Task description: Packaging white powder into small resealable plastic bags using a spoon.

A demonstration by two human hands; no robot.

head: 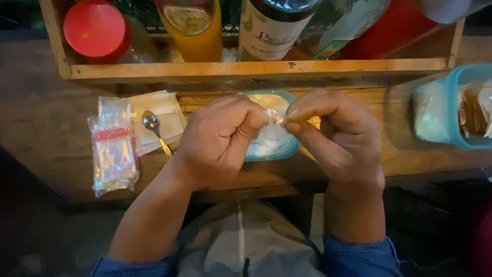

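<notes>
Just above the near edge of the tabletop [46, 133], the left hand [218, 138] and right hand [333, 131] pinch a small clear plastic bag [274, 119] between their fingertips; what is inside cannot be made out. Below it a teal-rimmed tub [292, 146] holds white pieces, mostly hidden by the hands. Left lie a stack of clear zip bags [114, 149] and a spoon [152, 124] on white paper [169, 110]. Right, a teal container [435, 110] is cut off. Farther back, a wooden crate [256, 69] holds bottles, tops cropped.
</notes>
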